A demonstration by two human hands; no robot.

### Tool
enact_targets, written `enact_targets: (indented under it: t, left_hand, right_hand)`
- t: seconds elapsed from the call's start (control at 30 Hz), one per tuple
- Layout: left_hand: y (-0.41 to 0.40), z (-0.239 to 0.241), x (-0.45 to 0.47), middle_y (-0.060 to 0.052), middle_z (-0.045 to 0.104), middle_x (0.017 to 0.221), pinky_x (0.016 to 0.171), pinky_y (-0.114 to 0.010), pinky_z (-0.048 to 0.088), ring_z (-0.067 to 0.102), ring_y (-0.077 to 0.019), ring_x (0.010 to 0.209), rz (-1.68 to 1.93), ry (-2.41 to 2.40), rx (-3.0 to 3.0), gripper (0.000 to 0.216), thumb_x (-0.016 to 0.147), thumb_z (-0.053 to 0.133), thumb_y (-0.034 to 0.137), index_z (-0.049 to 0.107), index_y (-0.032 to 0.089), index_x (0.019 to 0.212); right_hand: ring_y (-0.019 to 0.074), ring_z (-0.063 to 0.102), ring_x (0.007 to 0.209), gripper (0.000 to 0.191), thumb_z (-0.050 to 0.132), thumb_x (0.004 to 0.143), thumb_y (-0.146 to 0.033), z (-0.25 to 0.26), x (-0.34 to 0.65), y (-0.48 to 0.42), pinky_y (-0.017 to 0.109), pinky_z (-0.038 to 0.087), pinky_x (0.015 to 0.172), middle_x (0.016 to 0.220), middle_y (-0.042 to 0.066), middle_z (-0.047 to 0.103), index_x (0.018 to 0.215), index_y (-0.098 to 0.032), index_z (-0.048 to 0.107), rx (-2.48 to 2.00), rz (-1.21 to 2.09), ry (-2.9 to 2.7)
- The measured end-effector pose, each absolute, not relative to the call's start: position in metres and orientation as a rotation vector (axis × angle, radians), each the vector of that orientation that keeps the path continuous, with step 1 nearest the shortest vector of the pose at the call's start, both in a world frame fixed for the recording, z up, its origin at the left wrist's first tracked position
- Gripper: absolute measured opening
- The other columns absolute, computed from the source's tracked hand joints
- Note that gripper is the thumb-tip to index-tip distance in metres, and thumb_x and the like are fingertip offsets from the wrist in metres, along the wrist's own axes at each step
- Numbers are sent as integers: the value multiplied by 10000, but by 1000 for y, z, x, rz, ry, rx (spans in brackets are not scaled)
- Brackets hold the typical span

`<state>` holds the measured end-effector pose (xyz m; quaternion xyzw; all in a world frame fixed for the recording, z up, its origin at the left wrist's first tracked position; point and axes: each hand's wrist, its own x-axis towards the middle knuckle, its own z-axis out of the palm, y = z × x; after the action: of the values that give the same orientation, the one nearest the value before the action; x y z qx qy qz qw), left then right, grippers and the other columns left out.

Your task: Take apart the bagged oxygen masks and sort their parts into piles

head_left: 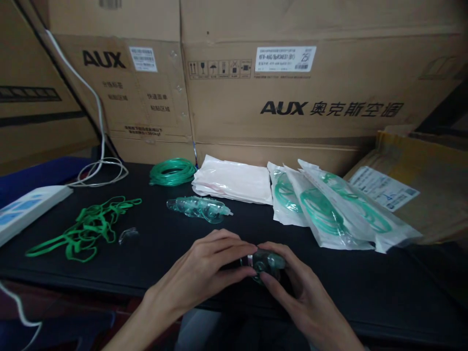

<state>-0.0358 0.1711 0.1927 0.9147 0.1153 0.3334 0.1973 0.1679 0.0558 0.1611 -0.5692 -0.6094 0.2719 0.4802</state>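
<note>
Close to the table's front edge, my right hand [298, 280] is closed around a clear green oxygen mask [271, 261]. From the other side, my left hand [214, 258] has its thumb and fingers closed on the mask's left end, where a small silver metal strip shows. Parts of the mask are hidden by my fingers. Beyond my hands lie more clear green masks [199, 208], nested in a row on their side. Left of my left hand are a tangle of green elastic straps [93, 224] and a small clear plastic piece [128, 236], too unclear to name.
A coil of green tubing [172, 172] and a stack of white pouches [234, 180] lie at the back. Several pouches with green tubing [323, 214] overlap on the right by a cardboard box [413, 180]. A white power strip [34, 207] sits left; large AUX cartons [226, 117] stand behind.
</note>
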Motion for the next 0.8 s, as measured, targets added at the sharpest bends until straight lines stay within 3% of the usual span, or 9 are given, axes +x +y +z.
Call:
enact_targets:
  t: [0.27,0.57,0.8]
  left_hand:
    - [162,190,-38,-73,778,1126,944,-349,576,698,-210,1028,963,427,2612,301,938,698,192,692,184,1238]
    - [158,193,-59,-54,745,1151,938,-315,543,678,-194,1033,993,616,2424,311,872,707,160,682,222,1176]
    - [177,186,-144,-60,712,1129,1000,-376,492,667,-204,1053,930,995,2572,57,924,657,197,637,217,973]
  right_hand:
    - [209,763,1050,324,642,967,-317,159,163,56,286,607,938,1199,62,773,1284,-258,679,-1464,521,-1498]
    - [194,803,946,348,737,904,-323,142,175,60,157,625,807,1116,4,813,1250,-291,712,-1336,194,-1731]
    - [193,790,1006,363,708,925,-337,142,178,60,159,608,863,1182,-2,798,1284,-284,700,-1366,174,-1777]
